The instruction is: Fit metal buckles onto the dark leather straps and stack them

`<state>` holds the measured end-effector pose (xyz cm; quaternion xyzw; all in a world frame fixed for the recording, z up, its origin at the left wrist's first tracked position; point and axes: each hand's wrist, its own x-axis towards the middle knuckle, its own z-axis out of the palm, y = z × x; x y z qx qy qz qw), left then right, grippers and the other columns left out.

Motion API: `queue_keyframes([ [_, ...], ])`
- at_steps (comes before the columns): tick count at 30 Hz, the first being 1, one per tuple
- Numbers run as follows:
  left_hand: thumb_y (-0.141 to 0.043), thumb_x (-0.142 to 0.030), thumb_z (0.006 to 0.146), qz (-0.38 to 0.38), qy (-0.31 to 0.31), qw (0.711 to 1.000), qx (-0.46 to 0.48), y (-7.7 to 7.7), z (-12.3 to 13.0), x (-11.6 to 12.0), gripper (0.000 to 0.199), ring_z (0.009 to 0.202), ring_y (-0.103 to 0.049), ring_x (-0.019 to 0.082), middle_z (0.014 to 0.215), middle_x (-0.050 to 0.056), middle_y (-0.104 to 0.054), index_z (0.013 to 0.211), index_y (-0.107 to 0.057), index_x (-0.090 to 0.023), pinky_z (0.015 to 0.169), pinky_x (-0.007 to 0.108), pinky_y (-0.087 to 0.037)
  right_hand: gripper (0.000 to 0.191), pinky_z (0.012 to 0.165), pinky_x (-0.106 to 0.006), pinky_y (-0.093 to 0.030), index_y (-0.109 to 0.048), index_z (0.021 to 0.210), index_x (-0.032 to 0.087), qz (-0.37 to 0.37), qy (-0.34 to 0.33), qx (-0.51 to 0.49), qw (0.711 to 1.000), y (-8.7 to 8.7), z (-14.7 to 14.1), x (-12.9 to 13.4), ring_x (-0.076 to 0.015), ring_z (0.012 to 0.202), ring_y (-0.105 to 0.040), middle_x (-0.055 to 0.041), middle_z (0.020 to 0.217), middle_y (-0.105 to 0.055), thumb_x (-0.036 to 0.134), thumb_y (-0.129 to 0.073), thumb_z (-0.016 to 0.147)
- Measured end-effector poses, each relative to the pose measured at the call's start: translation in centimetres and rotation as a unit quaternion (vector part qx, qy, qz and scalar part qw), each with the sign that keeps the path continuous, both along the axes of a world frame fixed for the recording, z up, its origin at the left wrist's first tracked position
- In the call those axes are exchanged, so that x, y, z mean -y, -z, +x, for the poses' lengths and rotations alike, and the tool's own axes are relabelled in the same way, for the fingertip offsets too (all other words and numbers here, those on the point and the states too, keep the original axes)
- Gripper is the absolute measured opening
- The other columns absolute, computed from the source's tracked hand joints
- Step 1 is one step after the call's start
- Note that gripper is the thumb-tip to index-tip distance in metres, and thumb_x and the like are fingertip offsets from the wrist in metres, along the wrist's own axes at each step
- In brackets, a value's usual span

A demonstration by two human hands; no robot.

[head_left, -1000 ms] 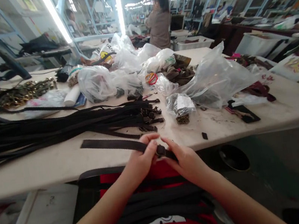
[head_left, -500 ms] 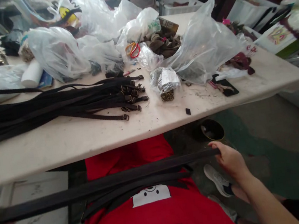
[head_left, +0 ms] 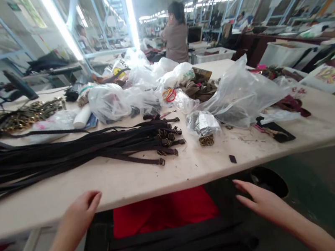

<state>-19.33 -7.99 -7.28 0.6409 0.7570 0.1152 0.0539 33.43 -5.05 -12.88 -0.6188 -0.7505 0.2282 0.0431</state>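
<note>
Both look empty: the left hand (head_left: 85,208) curled loosely, thumb a bit apart, and the right hand (head_left: 258,196) wide. Black straps (head_left: 180,248) lie across the lap (head_left: 165,210); they should be light and floppy, easiest held by one end. More buckled straps (head_left: 64,153) sit on the tabletop (head_left: 125,183).

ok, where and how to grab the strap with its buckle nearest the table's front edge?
Probably pinch the strap just behind its buckle, coming from the front of the table: that end angles out from the bundle, apart from the other buckles.
</note>
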Motion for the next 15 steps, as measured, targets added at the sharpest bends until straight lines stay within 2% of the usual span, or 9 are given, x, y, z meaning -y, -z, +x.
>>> queue_keyframes([
  [2, -0.038, -0.031, 0.085, 0.032, 0.103, 0.993, -0.048, -1.0, 4.4, -6.4, 0.029, 0.082, -0.063, 0.022, 0.092, 0.008, -0.067, 0.091, -0.062, -0.017, 0.073, 0.031, -0.048, 0.046, 0.093, -0.036, -0.042, -0.045, 0.126, 0.013, 0.028, -0.072, -0.071, 0.994, -3.8, -6.6, -3.1, -0.0214, 0.107, -0.055, -0.0128, 0.119, -0.057, 0.031, -0.037, 0.084],
  [3, -0.039, -0.027, 0.085, 0.045, 0.136, 0.988, -0.052, -1.3, 6.8, -9.3, 0.027, 0.088, -0.061, 0.021, 0.098, 0.008, -0.066, 0.095, -0.061, -0.017, 0.078, 0.031, -0.046, 0.045, 0.093, -0.036, -0.041, -0.047, 0.125, 0.013, 0.03, -0.127, -0.087, 0.988, -5.2, -9.6, -4.2, -0.0219, 0.107, -0.055, -0.0124, 0.118, -0.058, 0.029, -0.04, 0.083],
  [5, -0.044, -0.023, 0.084, 0.063, 0.174, 0.981, -0.063, -1.5, 11.2, -14.0, 0.025, 0.098, -0.056, 0.021, 0.109, 0.008, -0.061, 0.102, -0.059, -0.02, 0.084, 0.031, -0.042, 0.043, 0.092, -0.036, -0.042, -0.051, 0.121, 0.013, 0.019, -0.214, -0.112, 0.97, -6.9, -14.3, -5.5, -0.0229, 0.105, -0.055, -0.0114, 0.115, -0.059, 0.024, -0.045, 0.081],
  [7, -0.05, -0.021, 0.08, 0.068, 0.191, 0.977, -0.068, -1.3, 13.8, -17.0, 0.022, 0.099, -0.055, 0.023, 0.106, 0.009, -0.061, 0.1, -0.06, -0.019, 0.084, 0.033, -0.041, 0.041, 0.09, -0.035, -0.042, -0.053, 0.119, 0.014, 0.006, -0.252, -0.127, 0.959, -7.6, -16.7, -6.2, -0.0237, 0.103, -0.056, -0.0109, 0.114, -0.06, 0.023, -0.048, 0.08],
  [9, -0.055, -0.019, 0.077, 0.063, 0.198, 0.976, -0.068, -1.2, 14.6, -18.5, 0.016, 0.097, -0.055, 0.025, 0.098, 0.01, -0.061, 0.092, -0.06, -0.017, 0.082, 0.035, -0.04, 0.04, 0.087, -0.035, -0.043, -0.054, 0.118, 0.016, -0.004, -0.248, -0.145, 0.958, -7.5, -17.2, -6.7, -0.0235, 0.1, -0.057, -0.0107, 0.112, -0.061, 0.023, -0.048, 0.079],
  [11, -0.056, -0.017, 0.076, 0.056, 0.196, 0.977, -0.06, -1.2, 14.4, -18.9, 0.011, 0.098, -0.053, 0.026, 0.098, 0.011, -0.06, 0.086, -0.059, -0.016, 0.081, 0.035, -0.039, 0.039, 0.084, -0.034, -0.044, -0.054, 0.118, 0.016, -0.02, -0.231, -0.166, 0.959, -7.2, -17.0, -7.1, -0.0226, 0.095, -0.059, -0.0103, 0.108, -0.063, 0.022, -0.049, 0.079],
  [13, -0.057, -0.017, 0.075, 0.045, 0.183, 0.981, -0.044, -1.5, 14.1, -18.4, 0.011, 0.096, -0.054, 0.025, 0.099, 0.011, -0.059, 0.086, -0.057, -0.017, 0.078, 0.033, -0.039, 0.036, 0.083, -0.035, -0.043, -0.056, 0.115, 0.017, -0.045, -0.209, -0.196, 0.957, -6.6, -17.1, -7.6, -0.0218, 0.091, -0.059, -0.0094, 0.102, -0.065, 0.024, -0.048, 0.08],
  [15, -0.057, -0.021, 0.075, 0.024, 0.166, 0.986, -0.021, -1.9, 14.4, -17.1, 0.012, 0.084, -0.058, 0.023, 0.088, 0.008, -0.062, 0.086, -0.055, -0.018, 0.068, 0.03, -0.04, 0.033, 0.081, -0.034, -0.043, -0.057, 0.111, 0.017, -0.077, -0.169, -0.279, 0.942, -5.8, -17.8, -8.1, -0.0205, 0.088, -0.059, -0.0087, 0.1, -0.064, 0.029, -0.049, 0.08],
])
